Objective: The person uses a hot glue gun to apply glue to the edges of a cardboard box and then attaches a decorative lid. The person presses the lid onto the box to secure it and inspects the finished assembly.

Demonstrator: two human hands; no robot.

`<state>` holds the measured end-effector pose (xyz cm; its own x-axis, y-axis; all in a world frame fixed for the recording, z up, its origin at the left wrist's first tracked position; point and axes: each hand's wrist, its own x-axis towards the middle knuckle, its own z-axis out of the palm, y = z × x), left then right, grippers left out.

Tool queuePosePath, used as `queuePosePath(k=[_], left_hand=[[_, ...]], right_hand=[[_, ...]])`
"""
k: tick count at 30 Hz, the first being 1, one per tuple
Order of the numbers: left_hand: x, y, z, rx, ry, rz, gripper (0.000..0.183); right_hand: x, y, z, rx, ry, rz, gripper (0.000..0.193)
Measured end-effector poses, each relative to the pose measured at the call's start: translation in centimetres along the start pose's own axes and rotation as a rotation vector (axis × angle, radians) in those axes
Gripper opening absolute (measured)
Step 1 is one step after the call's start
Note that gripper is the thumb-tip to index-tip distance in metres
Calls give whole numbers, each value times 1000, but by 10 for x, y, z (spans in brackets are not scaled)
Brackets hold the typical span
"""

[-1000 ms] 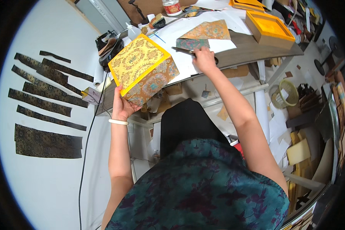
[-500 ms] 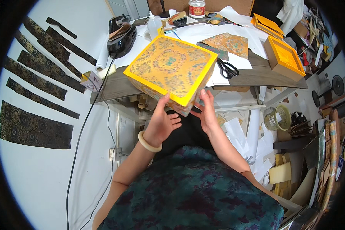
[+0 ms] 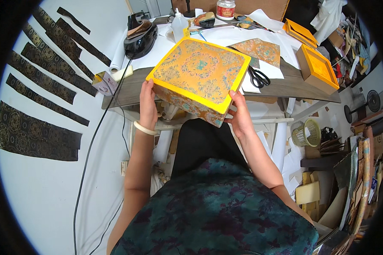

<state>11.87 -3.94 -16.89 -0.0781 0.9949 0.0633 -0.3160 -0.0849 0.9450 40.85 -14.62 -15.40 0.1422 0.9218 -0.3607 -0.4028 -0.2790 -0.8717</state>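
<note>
A square box (image 3: 200, 70) covered in orange floral brocade, with a bright yellow border round its top face, is held up over the front of the table. My left hand (image 3: 148, 106), with a pale bangle on its wrist, grips the box's left corner; some of its fingers are out of sight behind the side. At the near right corner my right hand (image 3: 241, 114) holds on, thumb on the yellow border and fingers against the patterned side. Black scissors (image 3: 258, 77) lie just right of the box, close to a loose piece of orange brocade (image 3: 259, 51).
White paper partly covers the dark table (image 3: 302, 83). At its back left are a black iron (image 3: 141, 40), a clear squeeze bottle (image 3: 179, 26) and a jar (image 3: 225, 9). A yellow-lined tray (image 3: 319, 66) sits right. Dark fabric strips (image 3: 38, 131) hang on the left wall; a basket (image 3: 307, 132) stands below.
My left hand has moved from the near side to the left corner and closed on it. The box has shifted slightly right, and my right thumb now rests on its top border.
</note>
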Motion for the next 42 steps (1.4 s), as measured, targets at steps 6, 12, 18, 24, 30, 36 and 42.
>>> queuePosePath(k=[6,12,18,24,30,36,42], left_hand=[[-3,15,21,27,74,18,31],[7,31,37,-27,104,112,32],[18,31,53,-38,153,99,34],[17,41,63,-21,182,71,38],[20,42,63,-45,188,37,37],[16,44,62,-64,200,8,30],[6,46,52,-125,159,14,35]], right_hand=[[13,-16,3,-36,-2,-10,110],[29,-45,2,-49,-52,65,120],[60,-67,-22,-28,-136,119,122],[59,-81,-21,-42,-99,129,124],[57,-82,-23,-39,-119,134,125],[60,-72,-25,-24,-122,96,126],[56,-79,-23,-12,-129,109,121]])
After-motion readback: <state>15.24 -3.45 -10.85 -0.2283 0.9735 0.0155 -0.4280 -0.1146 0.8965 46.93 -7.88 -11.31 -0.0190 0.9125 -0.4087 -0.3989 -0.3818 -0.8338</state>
